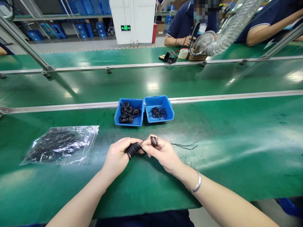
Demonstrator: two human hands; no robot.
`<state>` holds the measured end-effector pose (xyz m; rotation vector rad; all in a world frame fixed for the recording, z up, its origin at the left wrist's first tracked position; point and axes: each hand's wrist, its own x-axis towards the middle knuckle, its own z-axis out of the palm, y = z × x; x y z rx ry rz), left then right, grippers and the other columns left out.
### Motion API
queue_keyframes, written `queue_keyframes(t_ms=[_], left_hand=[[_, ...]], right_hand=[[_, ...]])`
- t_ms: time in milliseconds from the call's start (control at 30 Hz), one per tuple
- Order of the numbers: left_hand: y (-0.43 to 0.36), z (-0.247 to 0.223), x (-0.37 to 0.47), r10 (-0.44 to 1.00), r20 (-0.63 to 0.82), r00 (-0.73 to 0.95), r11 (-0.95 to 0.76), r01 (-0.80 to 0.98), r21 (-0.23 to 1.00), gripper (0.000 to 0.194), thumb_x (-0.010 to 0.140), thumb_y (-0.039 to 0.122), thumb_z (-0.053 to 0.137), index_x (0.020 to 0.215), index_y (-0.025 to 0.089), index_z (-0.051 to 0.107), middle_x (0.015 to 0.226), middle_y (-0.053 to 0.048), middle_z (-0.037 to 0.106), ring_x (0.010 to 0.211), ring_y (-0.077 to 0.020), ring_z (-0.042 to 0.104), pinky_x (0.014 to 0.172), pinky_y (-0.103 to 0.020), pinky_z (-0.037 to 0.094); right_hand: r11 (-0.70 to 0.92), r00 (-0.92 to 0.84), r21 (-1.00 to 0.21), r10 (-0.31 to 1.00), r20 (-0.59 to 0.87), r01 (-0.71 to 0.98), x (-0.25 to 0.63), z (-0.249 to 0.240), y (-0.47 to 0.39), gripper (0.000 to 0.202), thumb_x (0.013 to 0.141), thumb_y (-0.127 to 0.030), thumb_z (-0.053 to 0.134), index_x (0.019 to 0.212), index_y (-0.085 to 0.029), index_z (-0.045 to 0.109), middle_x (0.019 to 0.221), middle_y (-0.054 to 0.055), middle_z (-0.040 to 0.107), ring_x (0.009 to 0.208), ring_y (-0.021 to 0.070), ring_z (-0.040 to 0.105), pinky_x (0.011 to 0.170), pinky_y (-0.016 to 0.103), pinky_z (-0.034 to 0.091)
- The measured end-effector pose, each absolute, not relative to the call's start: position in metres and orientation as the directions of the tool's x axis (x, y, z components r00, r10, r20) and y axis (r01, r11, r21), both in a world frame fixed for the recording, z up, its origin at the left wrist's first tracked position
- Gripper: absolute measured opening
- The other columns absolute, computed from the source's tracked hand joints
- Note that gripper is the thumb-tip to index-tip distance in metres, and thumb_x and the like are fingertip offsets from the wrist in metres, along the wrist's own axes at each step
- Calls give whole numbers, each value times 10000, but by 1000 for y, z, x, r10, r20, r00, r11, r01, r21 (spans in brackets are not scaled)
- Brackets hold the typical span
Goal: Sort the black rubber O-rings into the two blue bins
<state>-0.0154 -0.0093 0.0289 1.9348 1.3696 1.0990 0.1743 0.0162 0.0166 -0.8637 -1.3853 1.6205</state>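
Black cord coil is over the counter, gripped in L hand; R hand pinches strands beside it (w/ small loops round a finger). Prob. part-done: tidy bundles in L bin, looser loops in R bin maybe left.

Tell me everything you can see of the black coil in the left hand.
The black coil is thin cord, plastic-coated by its look, wound in many tight, side-by-side turns. It lies slanted in the left hand, thumb along its upper edge, above the green table and nearer than the blue bins. Fingertips of the right hand are at its right end.
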Motion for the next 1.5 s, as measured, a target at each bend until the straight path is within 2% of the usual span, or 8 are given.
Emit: queue_keyframes(t_ms=[200,500,700,833,933,1033,1200,1500], left_hand=[[-7,29,-15,916,349,197,-400,503,766,218,853,87,661,992,230,749,898,0,780,824,-134,708,756,-197,527],[-10,31,-17,978,131,163,-181,347,920,183,905,178,624,1031,239,742,790,13,775,808,-147,727,779,-239,558],[-8,33,-15,991,-104,83,93,132,987,227,914,344,632,1039,166,697,874,-56,781,796,-193,754,797,-322,611],[-6,34,-15,985,-144,95,139,59,989,256,931,373,611,1058,157,665,899,-73,780,864,-213,754,851,-368,610],[-7,33,-15,985,-131,116,124,64,990,238,947,364,586,1037,161,672,934,-78,772,894,-212,748,851,-364,611],[-7,32,-17,990,-11,142,-20,211,977,182,931,304,609,1007,184,723,991,-71,752,918,-195,730,841,-321,601],[-9,31,-21,985,79,153,-134,397,908,221,928,211,600,1097,260,734,900,-16,757,897,-158,712,824,-260,568],[-13,32,-19,995,25,102,-58,340,939,178,911,265,632,1055,225,730,966,-37,776,865,-195,747,809,-308,604]], right_hand=[[-31,-455,-995,891,14,-91,175,16,17,136,823,-327,764,795,-195,749,752,3,570,732,147,544,699,300,429],[-326,-451,-868,882,-137,-374,175,17,21,213,854,-317,751,726,-171,663,592,-45,522,574,88,454,575,240,376],[-498,-428,-633,861,-276,-593,177,20,26,157,840,-316,760,853,-170,704,986,49,692,848,163,670,678,263,530],[-502,-409,-650,860,-305,-571,178,20,28,155,819,-293,780,866,-154,732,1017,76,713,905,171,679,745,262,539],[-488,-420,-695,862,-286,-528,178,20,28,190,829,-341,767,828,-157,722,837,41,696,740,134,638,672,253,508],[-413,-405,-798,884,-235,-440,177,20,27,228,830,-373,761,782,-155,713,652,-6,609,602,112,540,605,259,446],[-226,-366,-940,923,-121,-257,176,19,23,220,829,-359,764,745,-161,719,611,-27,570,592,104,481,627,273,378],[-270,-389,-926,908,-154,-265,178,13,23,318,921,-450,635,857,-160,749,602,-32,494,598,119,478,640,298,393]])
